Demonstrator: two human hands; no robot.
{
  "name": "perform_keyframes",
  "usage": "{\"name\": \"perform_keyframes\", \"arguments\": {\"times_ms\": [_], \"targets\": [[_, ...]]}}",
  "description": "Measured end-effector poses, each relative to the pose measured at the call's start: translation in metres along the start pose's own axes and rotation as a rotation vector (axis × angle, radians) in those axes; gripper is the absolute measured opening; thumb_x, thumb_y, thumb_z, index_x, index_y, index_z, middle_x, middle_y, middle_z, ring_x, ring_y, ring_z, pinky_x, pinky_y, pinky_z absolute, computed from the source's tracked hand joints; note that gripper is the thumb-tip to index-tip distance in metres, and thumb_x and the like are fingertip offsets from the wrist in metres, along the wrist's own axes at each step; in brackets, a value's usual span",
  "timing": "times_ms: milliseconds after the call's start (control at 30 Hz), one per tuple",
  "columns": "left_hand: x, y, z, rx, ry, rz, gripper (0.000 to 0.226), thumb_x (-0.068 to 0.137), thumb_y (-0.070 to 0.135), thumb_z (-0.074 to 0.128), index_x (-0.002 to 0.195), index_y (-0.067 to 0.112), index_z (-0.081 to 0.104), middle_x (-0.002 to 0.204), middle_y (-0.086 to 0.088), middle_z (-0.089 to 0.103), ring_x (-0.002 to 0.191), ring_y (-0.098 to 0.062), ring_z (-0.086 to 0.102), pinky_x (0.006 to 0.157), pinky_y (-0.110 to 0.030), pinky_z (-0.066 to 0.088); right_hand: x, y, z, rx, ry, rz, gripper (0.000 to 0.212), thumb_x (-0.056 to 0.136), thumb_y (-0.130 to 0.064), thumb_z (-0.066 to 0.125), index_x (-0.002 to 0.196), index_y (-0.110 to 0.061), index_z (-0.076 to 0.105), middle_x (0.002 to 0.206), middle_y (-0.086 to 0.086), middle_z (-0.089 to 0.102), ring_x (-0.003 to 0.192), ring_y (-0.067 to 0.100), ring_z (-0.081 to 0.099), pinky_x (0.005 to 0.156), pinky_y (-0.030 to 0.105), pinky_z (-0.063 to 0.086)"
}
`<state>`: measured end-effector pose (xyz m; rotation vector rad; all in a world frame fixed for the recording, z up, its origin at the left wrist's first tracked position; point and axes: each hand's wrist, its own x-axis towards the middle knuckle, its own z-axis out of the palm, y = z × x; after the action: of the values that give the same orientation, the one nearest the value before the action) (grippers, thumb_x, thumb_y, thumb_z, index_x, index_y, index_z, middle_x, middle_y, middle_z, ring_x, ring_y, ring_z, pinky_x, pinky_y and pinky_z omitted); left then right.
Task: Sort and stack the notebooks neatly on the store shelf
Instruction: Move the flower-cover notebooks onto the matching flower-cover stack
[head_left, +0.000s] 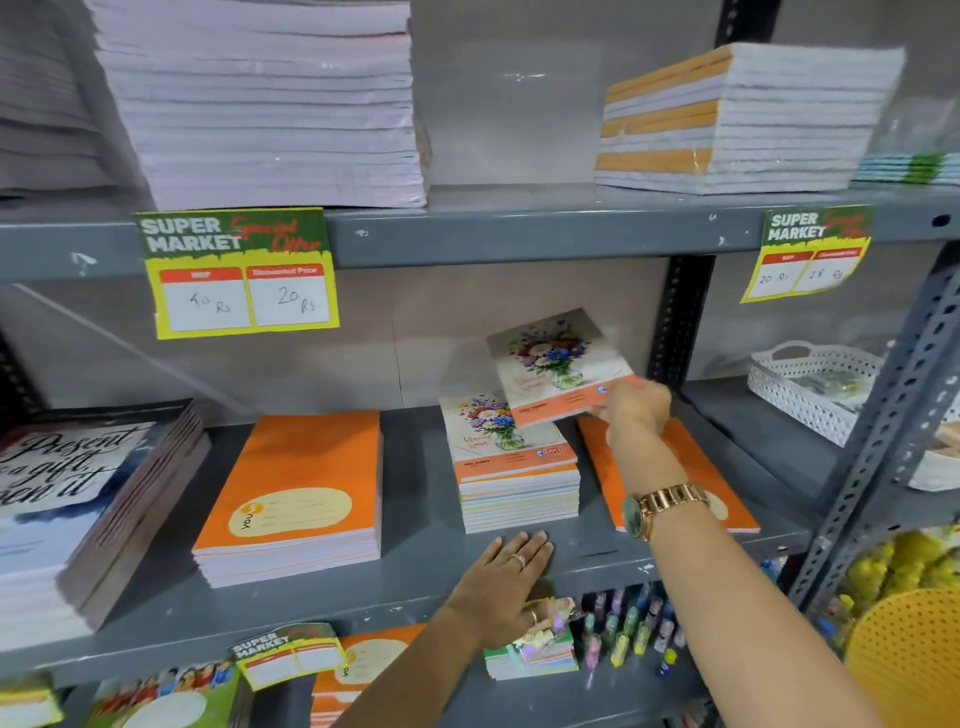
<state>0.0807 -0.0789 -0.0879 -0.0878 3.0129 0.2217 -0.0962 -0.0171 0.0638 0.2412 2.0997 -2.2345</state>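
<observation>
Middle shelf (415, 582), left to right: orange notebook stack (296, 499) at 9 o'clock of the floral stack (511, 467). Left hand (501, 577) lies flat on the shelf at its 6 o'clock, fingers together, holding nothing. Right hand (631, 410) pinches a tilted floral notebook (558, 364) by its corner, up at 1 o'clock above the stack.
</observation>
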Motion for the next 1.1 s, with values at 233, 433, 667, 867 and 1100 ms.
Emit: {"name": "perform_keyframes", "arguments": {"times_ms": [233, 433, 667, 867, 1100], "targets": [[-0.012, -0.005, -0.005, -0.044, -0.048, -0.016, 0.070, 0.096, 0.045, 0.034, 0.148, 0.018, -0.005, 0.160, 0.000, -0.009, 0.147, -0.017, -0.009, 0.121, -0.038, -0.005, -0.026, 0.039, 0.027, -0.003, -0.127, 0.173, 0.028, 0.087, 0.004, 0.056, 0.115, 0.007, 0.056, 0.108, 0.022, 0.067, 0.068, 0.036, 0.068, 0.078, 0.046, 0.059], [-0.009, -0.005, -0.003, -0.028, -0.052, -0.028, 0.072, 0.096, 0.044, 0.037, 0.148, 0.018, -0.005, 0.160, -0.001, -0.008, 0.147, -0.020, -0.008, 0.122, -0.040, -0.004, -0.032, 0.062, 0.019, -0.432, -0.044, -0.056, 0.033, 0.080, -0.018, 0.073, 0.104, 0.002, 0.065, 0.108, 0.023, 0.069, 0.099, 0.036, 0.066, 0.079, 0.037, 0.054], [-0.007, -0.002, 0.000, 0.003, -0.030, -0.044, 0.073, 0.095, 0.045, 0.037, 0.148, 0.018, -0.004, 0.160, -0.001, -0.007, 0.147, -0.020, -0.007, 0.121, -0.041, -0.004, -0.032, 0.068, 0.013, -0.601, -0.151, -0.184, 0.039, 0.078, -0.032, 0.073, 0.093, 0.004, 0.067, 0.097, 0.022, 0.072, 0.094, 0.033, 0.067, 0.071, 0.031, 0.051], [-0.002, 0.004, -0.002, 0.013, -0.019, -0.059, 0.069, 0.097, 0.047, 0.030, 0.148, 0.013, -0.001, 0.160, -0.003, -0.005, 0.147, -0.019, -0.005, 0.122, -0.039, -0.003, -0.031, 0.071, 0.008, -0.645, -0.150, -0.231, 0.041, 0.082, -0.037, 0.068, 0.093, 0.003, 0.066, 0.100, 0.021, 0.070, 0.094, 0.036, 0.065, 0.063, 0.030, 0.045], [0.020, 0.030, -0.012, -0.120, 0.040, -0.053, 0.065, 0.099, 0.041, 0.030, 0.148, 0.008, 0.004, 0.160, -0.009, 0.002, 0.147, -0.020, 0.001, 0.122, -0.035, 0.003, -0.003, 0.068, -0.035, -0.613, 0.051, -0.268, 0.034, 0.093, -0.029, 0.054, 0.091, 0.002, 0.066, 0.097, 0.024, 0.069, 0.093, 0.037, 0.063, 0.064, 0.028, 0.037]]}}
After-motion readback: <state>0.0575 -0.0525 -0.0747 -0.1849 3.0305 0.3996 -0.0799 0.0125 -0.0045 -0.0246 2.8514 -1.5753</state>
